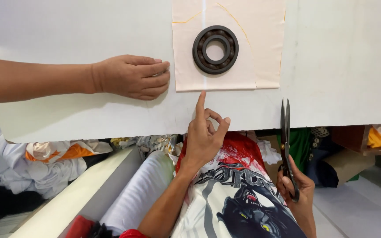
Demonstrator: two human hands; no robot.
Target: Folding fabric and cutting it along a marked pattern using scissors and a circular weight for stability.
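My left hand [203,136] reaches up from below with its index finger out, the tip touching the lower edge of a peach pattern piece [243,44]. The pattern lies flat on a white sheet [340,66] covering the table. A dark ring-shaped bearing [199,49] rests on the pattern as a weight. My right hand [298,185] is below the table edge, gripping the handles of black scissors [285,128]. Their closed blades point up over the sheet's edge. Another person's hand [131,77] comes in from the left and lies flat on the sheet beside the pattern.
Under the table edge lie a white fabric roll [142,189], a cream board [76,194] and a heap of mixed clothes [45,167]. A wooden shelf [358,141] with folded cloth stands at the right, above a pale floor [362,207].
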